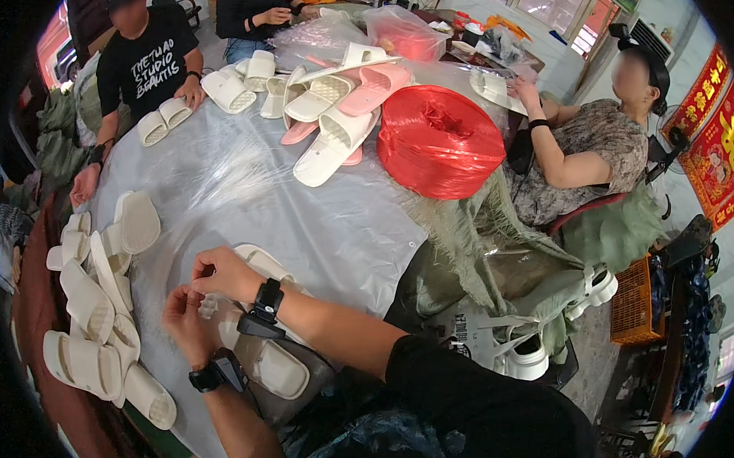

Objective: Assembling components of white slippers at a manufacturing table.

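Observation:
My left hand (187,323) and my right hand (226,274) meet above the near part of the table, fingertips pinched close together. Whatever is between the fingers is too small to make out. Below and beside them lies a pair of off-white slide sandals: one sandal (272,367) near my body, and a second sandal (269,262) partly behind my right hand and wrist. A small patch of clear, bumpy plastic (209,306) shows next to my fingers. Both wrists carry dark straps with small devices.
Loose white slides (89,303) pile up on the left. White and pink slides (331,105) heap at the far middle, beside a big roll of red plastic twine (441,142). Grey sheeting (198,160) covers the table. Green sacking (465,225) hangs at right. Three other people sit around.

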The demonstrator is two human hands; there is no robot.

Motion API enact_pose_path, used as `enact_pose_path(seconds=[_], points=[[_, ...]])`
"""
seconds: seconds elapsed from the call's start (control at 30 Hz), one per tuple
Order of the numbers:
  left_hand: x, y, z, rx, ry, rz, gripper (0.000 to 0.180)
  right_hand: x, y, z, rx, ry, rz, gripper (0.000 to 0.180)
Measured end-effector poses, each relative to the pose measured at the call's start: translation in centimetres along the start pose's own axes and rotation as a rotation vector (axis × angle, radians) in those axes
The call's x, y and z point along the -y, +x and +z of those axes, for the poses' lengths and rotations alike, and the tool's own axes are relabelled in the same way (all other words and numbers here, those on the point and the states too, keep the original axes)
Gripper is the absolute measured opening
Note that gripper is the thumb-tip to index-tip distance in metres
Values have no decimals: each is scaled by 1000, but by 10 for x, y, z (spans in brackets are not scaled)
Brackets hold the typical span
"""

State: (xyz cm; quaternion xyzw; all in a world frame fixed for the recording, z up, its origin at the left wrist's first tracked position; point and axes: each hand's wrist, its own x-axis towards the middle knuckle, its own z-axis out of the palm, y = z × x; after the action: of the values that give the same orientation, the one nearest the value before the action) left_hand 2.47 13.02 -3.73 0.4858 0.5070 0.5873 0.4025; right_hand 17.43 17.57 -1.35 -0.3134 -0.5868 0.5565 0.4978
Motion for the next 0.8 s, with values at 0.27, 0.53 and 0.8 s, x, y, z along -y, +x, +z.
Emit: enact_pose_path(seconds=[0.27, 0.53, 0.8], points=[[-13, 0, 12, -26, 38, -23, 9, -5, 0, -1, -100, 90, -26, 10], [-14, 0, 5, 13, 43, -69, 13, 3, -2, 0, -120, 64, -33, 10], [-16, -2, 11, 38, -5, -7, 14, 5, -2, -4, -33, 17, 6, 10]])
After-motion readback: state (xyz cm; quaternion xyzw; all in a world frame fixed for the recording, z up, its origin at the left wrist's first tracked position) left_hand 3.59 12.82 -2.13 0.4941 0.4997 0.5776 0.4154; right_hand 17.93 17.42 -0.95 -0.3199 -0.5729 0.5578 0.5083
